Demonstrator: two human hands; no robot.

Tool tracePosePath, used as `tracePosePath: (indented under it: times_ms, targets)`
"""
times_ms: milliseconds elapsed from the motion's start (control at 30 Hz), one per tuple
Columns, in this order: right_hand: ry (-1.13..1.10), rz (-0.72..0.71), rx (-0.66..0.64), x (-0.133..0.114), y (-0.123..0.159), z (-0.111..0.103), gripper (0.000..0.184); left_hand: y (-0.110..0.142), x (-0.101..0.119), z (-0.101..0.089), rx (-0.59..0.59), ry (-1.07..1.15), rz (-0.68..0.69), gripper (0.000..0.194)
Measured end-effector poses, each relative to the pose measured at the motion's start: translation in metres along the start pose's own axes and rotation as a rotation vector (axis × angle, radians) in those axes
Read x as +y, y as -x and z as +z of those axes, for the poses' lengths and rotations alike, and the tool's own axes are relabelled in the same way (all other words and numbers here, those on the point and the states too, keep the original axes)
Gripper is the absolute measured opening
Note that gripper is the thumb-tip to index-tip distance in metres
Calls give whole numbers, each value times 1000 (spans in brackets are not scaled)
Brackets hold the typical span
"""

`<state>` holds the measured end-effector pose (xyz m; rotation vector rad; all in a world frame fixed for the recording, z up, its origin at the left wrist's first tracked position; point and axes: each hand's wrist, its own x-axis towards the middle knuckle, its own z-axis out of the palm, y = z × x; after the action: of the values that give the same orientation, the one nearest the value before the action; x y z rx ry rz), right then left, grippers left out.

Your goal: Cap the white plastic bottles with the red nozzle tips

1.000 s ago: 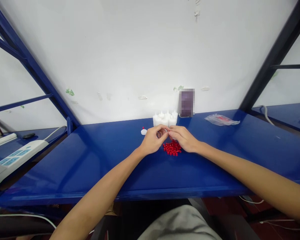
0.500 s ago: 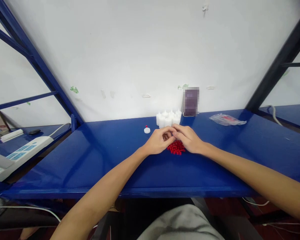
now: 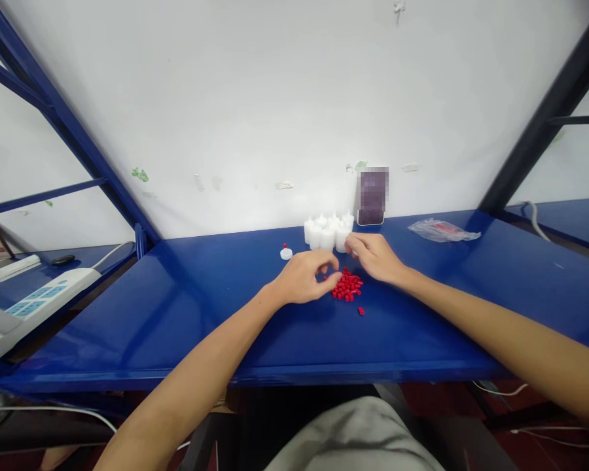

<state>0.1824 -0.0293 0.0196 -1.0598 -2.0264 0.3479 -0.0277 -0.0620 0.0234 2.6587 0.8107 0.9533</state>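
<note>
My left hand (image 3: 308,277) rests at the left edge of a pile of small red caps (image 3: 349,286). Its fingers are curled, with a gap between thumb and forefinger and nothing visible in it. Behind the pile, my right hand (image 3: 377,255) has its fingertips pressed together beside the front right bottle of a cluster of white bottles (image 3: 325,237) with pointed tips. Whether those fingertips hold anything is hidden. One single red cap (image 3: 361,311) lies apart, nearer the table's front. To the left stands a white bottle with a red cap (image 3: 286,253).
A phone with a blurred screen (image 3: 372,203) leans on the wall behind the bottles. A clear plastic bag with something red (image 3: 442,230) lies at the right on the blue table (image 3: 177,314). A white power strip (image 3: 49,304) is at far left.
My hands were together over the red caps and have parted. The right hand has moved back to the bottles; the left has drawn slightly left. A lone cap now shows in front of the pile.
</note>
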Motion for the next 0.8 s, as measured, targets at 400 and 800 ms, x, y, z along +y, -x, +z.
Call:
tracePosePath:
  times_ms: [400,800]
  targets:
    - [-57,78,292,6,-4,1,42,-7,37,28,-238,-472,228,33]
    - [-131,-51,76,5,1,-5,43,-11,27,27,-71,-136,208,21]
